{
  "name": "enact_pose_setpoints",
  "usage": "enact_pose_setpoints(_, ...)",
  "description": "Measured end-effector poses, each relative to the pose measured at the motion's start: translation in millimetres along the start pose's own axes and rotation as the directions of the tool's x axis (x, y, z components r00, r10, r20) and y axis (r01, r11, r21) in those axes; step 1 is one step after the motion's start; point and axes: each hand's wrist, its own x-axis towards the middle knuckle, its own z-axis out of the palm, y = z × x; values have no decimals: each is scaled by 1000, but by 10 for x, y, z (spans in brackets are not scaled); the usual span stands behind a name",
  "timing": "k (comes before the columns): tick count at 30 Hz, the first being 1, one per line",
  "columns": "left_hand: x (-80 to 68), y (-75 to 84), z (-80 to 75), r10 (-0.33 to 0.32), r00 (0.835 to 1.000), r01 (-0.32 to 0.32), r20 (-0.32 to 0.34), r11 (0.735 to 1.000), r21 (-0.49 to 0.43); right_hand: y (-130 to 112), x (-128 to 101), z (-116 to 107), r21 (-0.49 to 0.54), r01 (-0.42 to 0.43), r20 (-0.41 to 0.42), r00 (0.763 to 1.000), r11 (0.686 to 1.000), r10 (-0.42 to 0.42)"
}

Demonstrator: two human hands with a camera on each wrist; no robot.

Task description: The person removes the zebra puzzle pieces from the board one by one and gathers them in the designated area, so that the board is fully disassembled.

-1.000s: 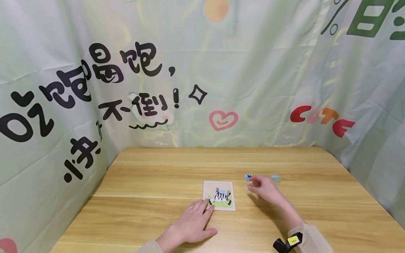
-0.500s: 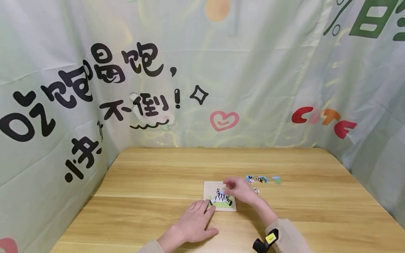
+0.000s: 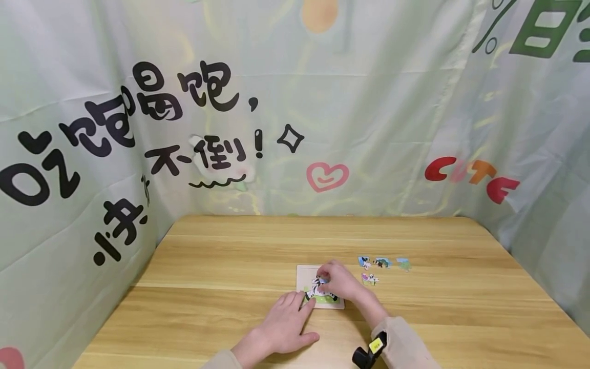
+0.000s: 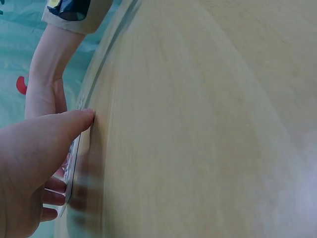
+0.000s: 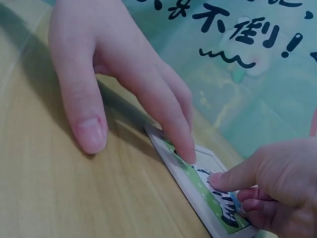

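A small square jigsaw puzzle board (image 3: 304, 271) with a pale frame and a running zebra on green lies on the table. My left hand (image 3: 286, 323) rests flat at its near left corner, fingertips on the frame and picture. In the right wrist view, the left index fingertip (image 5: 185, 153) presses on the green part. My right hand (image 3: 341, 282) is over the board's right side, thumb and fingers bent together at the zebra. It pinches a small puzzle piece (image 5: 236, 202), mostly hidden by the fingers, with some blue showing.
Loose puzzle pieces lie right of the board: a row with a blue-and-white piece (image 3: 364, 262), a blue-and-dark piece (image 3: 382, 262) and a blue-green piece (image 3: 403, 264). Nearer sits another piece (image 3: 370, 279). A printed curtain (image 3: 369, 113) stands behind the wooden table (image 3: 221, 256).
My right hand has moved left from the loose pieces to the puzzle board and now works at the zebra. The left hand has stayed on the board's corner.
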Motion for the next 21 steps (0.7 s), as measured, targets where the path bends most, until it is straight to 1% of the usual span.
enact_pose_setpoints(5,20,17,1,-20,1000,20,-2,1000,6,-1,17,6,5,-14,15,1000,1000,14)
enact_pose_setpoints(11,48,15,4,-18,1000,18,-10,1000,1,2,26,10,31,-18,28,999,999,17)
enact_pose_setpoints(17,74,20,-9,-13,1000,13,-14,1000,5,-13,31,-4,13,2,20,1000,1000,-2)
enact_pose_setpoints(21,81,24,-7,-17,1000,18,-17,1000,6,-30,35,-11,-4,-6,21,1000,1000,6)
